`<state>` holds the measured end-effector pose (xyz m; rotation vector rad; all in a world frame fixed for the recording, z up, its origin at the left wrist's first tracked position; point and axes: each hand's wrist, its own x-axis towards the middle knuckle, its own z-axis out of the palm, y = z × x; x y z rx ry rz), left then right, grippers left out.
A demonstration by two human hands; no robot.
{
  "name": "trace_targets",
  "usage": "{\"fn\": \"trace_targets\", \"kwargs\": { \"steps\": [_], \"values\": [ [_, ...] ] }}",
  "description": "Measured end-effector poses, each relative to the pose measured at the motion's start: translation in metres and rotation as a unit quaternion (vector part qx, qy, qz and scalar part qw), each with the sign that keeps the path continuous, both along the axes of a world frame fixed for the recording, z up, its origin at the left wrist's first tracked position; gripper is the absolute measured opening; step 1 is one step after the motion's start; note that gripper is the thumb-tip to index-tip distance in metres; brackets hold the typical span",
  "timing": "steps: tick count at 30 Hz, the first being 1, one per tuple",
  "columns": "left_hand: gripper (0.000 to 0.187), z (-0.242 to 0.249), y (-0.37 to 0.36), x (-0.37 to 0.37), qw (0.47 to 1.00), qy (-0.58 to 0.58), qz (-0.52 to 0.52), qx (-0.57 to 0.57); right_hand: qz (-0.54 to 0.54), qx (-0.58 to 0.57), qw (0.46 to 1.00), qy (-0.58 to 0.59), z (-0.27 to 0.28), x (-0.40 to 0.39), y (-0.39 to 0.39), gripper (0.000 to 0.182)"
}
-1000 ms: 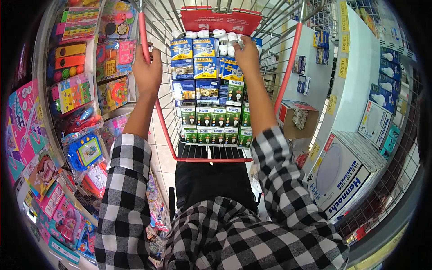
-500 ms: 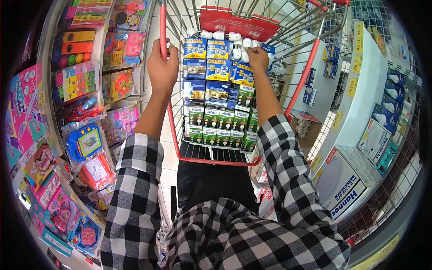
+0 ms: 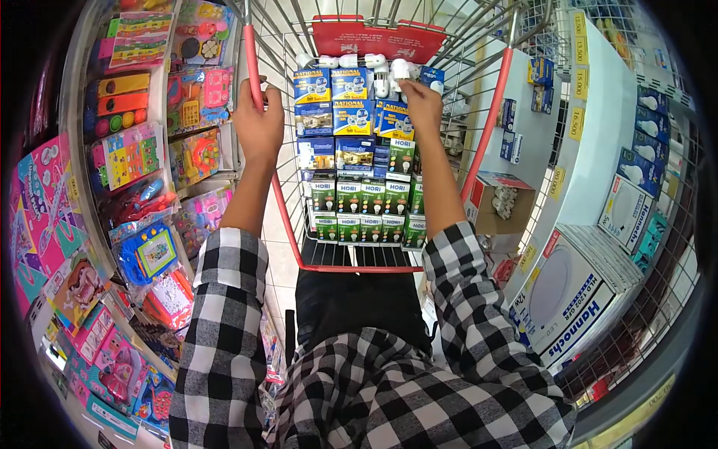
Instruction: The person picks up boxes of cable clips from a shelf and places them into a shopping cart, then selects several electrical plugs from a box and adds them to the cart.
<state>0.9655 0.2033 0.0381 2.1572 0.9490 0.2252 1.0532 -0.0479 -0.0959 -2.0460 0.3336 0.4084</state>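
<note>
My left hand (image 3: 259, 120) is closed around the red side bar (image 3: 252, 67) of a shopping cart. Inside the cart, my right hand (image 3: 423, 110) pinches at a white lamp fitting (image 3: 402, 69), whose exact kind I cannot make out. Just left of these fingers lie more white bulb-like pieces (image 3: 381, 81). Blue-and-yellow National tape boxes (image 3: 351, 116) sit in stacks beside and below them. Dark blue boxes (image 3: 354, 153) come below those, then rows of green-and-white HORI bulb boxes (image 3: 372, 196) nearest my body.
A red panel (image 3: 378, 37) spans the cart's far end. Toy packs (image 3: 153, 247) hang along the left shelf. To the right stand an open cardboard box (image 3: 499, 206) of white pieces, large Hannochs lamp boxes (image 3: 572, 292) and a white shelf with yellow price tags (image 3: 576, 123).
The view and cart have shifted a little against the shelves. My right hand has moved slightly left and down, and a white fitting now rises above its fingertips. My left hand stays on the bar.
</note>
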Motion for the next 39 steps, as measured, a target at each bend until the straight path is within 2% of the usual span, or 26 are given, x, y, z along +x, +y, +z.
{"fn": "trace_targets", "kwargs": {
  "steps": [1,3,4,5,6,7,8,10,13,17,18,19,21,22,27,28,30,31,33,35,37,39],
  "values": [
    [0.029,0.002,-0.001,0.0,1.0,0.017,-0.002,0.001,-0.003,-0.002,1.0,-0.001,0.001,-0.005,-0.004,0.031],
    [0.029,0.004,-0.003,0.001,1.0,0.006,0.001,-0.014,-0.006,0.072,0.997,-0.031,0.006,-0.013,-0.008,0.029],
    [0.028,0.004,-0.003,0.001,1.0,0.0,0.004,-0.01,-0.034,0.178,0.983,0.021,0.02,-0.016,-0.009,0.024],
    [0.026,0.003,-0.003,0.001,1.0,-0.005,0.008,-0.005,-0.036,0.178,0.983,0.019,0.034,-0.02,-0.01,0.024],
    [0.026,-0.002,0.0,0.0,1.0,-0.016,-0.002,0.012,-0.092,0.337,0.935,0.058,0.05,-0.027,-0.012,0.019],
    [0.026,-0.002,0.0,-0.001,1.0,-0.015,-0.005,0.01,-0.147,0.485,0.857,0.094,0.065,-0.034,-0.016,0.014],
    [0.026,-0.003,0.0,-0.001,1.0,-0.013,-0.004,0.009,-0.15,0.483,0.858,0.092,0.08,-0.041,-0.021,0.014],
    [0.026,-0.006,0.001,-0.001,1.0,-0.021,-0.001,-0.009,-0.131,0.546,0.823,0.08,0.106,-0.054,-0.029,0.006],
    [0.027,-0.007,0.002,-0.002,1.0,-0.007,-0.008,0.001,-0.085,0.541,0.836,0.028,0.128,-0.07,-0.042,0.003],
    [0.027,-0.009,0.004,-0.002,1.0,-0.01,-0.016,0.007,-0.032,0.553,0.832,-0.046,0.144,-0.079,-0.055,0.015],
    [0.027,-0.01,0.005,-0.003,1.0,-0.01,-0.018,0.007,-0.032,0.569,0.821,-0.044,0.15,-0.078,-0.055,0.029],
    [0.025,-0.013,0.005,-0.003,1.0,-0.022,-0.015,0.009,-0.034,0.568,0.821,-0.046,0.157,-0.08,-0.056,0.029],
    [0.024,-0.015,0.005,-0.003,0.999,-0.035,-0.016,0.01,-0.076,0.57,0.818,0.003,0.177,-0.084,-0.058,0.047],
    [0.024,-0.016,0.006,-0.003,0.999,-0.035,-0.019,0.014,-0.047,0.57,0.82,0.0,0.172,-0.085,-0.063,0.061],
    [0.025,-0.014,0.005,-0.002,0.999,-0.034,-0.019,0.021,-0.026,0.603,0.797,0.007,0.173,-0.092,-0.069,0.063],
    [0.026,-0.01,0.002,-0.001,0.997,-0.045,-0.032,0.055,-0.02,0.638,0.769,0.033,0.178,-0.091,-0.07,0.064],
    [0.027,-0.012,0.005,-0.002,0.999,-0.04,-0.024,0.016,-0.02,0.695,0.716,0.069,0.181,-0.096,-0.072,0.063],
    [0.027,-0.014,0.005,-0.002,0.999,-0.036,-0.013,-0.019,-0.025,0.691,0.72,0.068,0.18,-0.102,-0.075,0.063],
    [0.028,-0.017,0.007,-0.004,0.999,-0.027,-0.028,0.003,-0.065,0.702,0.703,0.095,0.178,-0.115,-0.082,0.058],
    [0.027,-0.019,0.008,-0.004,0.998,-0.048,-0.024,-0.042,-0.073,0.691,0.714,0.082,0.18,-0.128,-0.093,0.059],
    [0.028,-0.019,0.009,-0.005,0.998,-0.042,-0.03,-0.035,-0.172,0.565,0.807,0.003,0.178,-0.143,-0.112,0.056],
    [0.028,-0.021,0.011,-0.006,0.999,-0.03,-0.037,-0.018,-0.238,0.427,0.87,-0.062,0.176,-0.152,-0.13,0.06]
  ]
}}
